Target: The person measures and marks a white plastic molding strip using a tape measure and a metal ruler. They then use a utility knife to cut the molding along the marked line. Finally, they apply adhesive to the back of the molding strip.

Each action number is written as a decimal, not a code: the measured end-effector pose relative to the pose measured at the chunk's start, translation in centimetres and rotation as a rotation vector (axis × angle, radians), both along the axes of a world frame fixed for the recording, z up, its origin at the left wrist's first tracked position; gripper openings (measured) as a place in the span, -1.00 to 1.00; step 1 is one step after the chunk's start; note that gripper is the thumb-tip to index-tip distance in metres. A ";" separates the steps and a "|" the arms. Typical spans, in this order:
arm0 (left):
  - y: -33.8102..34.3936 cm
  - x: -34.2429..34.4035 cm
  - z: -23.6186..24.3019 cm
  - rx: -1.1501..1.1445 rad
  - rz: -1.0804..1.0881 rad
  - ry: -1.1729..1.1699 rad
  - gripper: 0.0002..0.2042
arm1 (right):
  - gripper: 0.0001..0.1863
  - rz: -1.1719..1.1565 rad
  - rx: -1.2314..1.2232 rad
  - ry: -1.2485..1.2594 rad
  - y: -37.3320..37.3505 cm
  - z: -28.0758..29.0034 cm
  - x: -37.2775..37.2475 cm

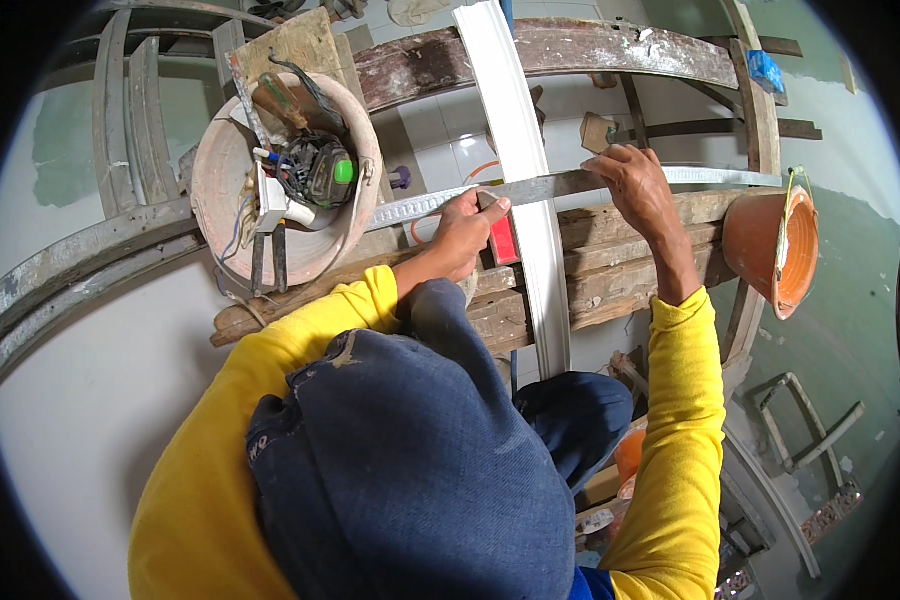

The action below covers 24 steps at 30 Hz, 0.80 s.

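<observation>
A long white moulding [518,150] runs away from me across the wooden supports. Across it lies the flat grey blade of what looks like a try square [550,187], its red-faced stock beside the moulding's left edge. My left hand [462,235] is closed on the square at the corner, thumb on top. At the blade's right end, my right hand [635,185] pinches with bent fingers; its fingertips partly hide the blade. A ridged silvery metal strip [715,176] shows on both sides of the moulding, passing under or behind my hands.
A whitish bucket [215,165] holding tools, cables and a tape measure stands at left. At right an orange bucket [745,245] lies tilted. Rough wooden planks [610,290] lie under the moulding. Behind is a curved wooden beam [610,48]; a blue packet [765,70] sits on the right post.
</observation>
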<state>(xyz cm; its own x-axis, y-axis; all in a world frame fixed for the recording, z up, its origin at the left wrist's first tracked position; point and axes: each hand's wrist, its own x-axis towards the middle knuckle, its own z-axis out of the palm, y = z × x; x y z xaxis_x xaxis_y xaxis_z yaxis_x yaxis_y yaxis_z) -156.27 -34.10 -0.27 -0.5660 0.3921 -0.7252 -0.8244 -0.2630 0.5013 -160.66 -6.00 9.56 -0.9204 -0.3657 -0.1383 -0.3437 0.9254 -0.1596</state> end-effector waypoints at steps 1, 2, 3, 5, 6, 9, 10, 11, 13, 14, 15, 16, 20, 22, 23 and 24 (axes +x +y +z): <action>0.1 0.0 0.0 -0.010 0.021 -0.006 -0.91 | -0.80 -0.002 -0.005 -0.005 0.1 -0.2 0.0; 0.0 0.1 -0.4 0.022 0.011 0.008 -0.86 | -0.80 -0.001 -0.011 -0.010 0.2 -0.2 -0.1; -0.2 0.2 -0.9 0.054 0.001 0.021 -0.81 | -0.78 -0.029 -0.012 -0.016 0.4 -0.1 -0.1; -0.2 0.2 -0.9 0.051 -0.012 0.025 -0.76 | -0.74 -0.088 -0.011 -0.027 1.1 0.2 0.1; 0.1 0.2 -0.4 0.016 -0.016 0.015 -0.77 | -0.76 -0.109 0.020 -0.023 1.9 0.4 0.3; -0.1 0.4 -1.2 0.070 0.016 0.056 -0.78 | -0.79 -0.119 0.052 0.004 2.6 1.2 0.1; -0.1 0.6 -1.8 0.114 0.035 0.082 -0.78 | -0.80 -0.091 0.024 0.022 2.2 1.2 -0.2; 0.1 0.5 -1.1 0.095 0.056 0.057 -0.82 | -0.80 -0.070 0.001 0.035 1.8 1.2 -0.1; 0.4 -0.1 1.2 0.045 0.099 0.012 -0.92 | -0.80 -0.049 -0.034 0.033 1.0 0.9 -0.1; 0.2 0.0 0.8 0.045 0.063 0.008 -0.87 | -0.80 -0.034 -0.053 0.035 0.6 0.9 -0.2; 0.1 0.0 0.2 0.044 0.027 0.004 -0.82 | -0.80 -0.034 -0.053 0.035 0.5 0.8 -0.1; 0.0 0.1 -0.3 0.042 -0.009 0.000 -0.78 | -0.80 -0.033 -0.053 0.036 0.4 0.6 0.0; 0.0 0.2 -1.0 0.054 -0.007 0.004 -0.77 | -0.78 -0.028 -0.064 0.041 0.1 0.3 -0.1; 0.0 0.2 -0.5 0.023 -0.021 -0.002 -0.76 | -0.75 -0.009 -0.044 0.045 0.2 0.3 -0.1; 0.0 0.2 -0.6 0.041 -0.003 0.016 -0.76 | -0.73 0.003 -0.035 0.046 0.0 0.4 -0.1; -0.1 0.3 -0.6 0.060 0.014 0.034 -0.76 | -0.72 0.006 -0.024 0.035 -0.2 0.4 -0.2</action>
<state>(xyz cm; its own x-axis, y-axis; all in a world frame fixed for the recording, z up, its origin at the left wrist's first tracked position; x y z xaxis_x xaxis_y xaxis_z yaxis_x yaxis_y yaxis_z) -155.98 -34.19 -0.85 -0.5956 0.4257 -0.6813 -0.8033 -0.3048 0.5117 -160.83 -6.22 9.95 -0.9223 -0.3740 -0.0969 -0.3550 0.9193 -0.1697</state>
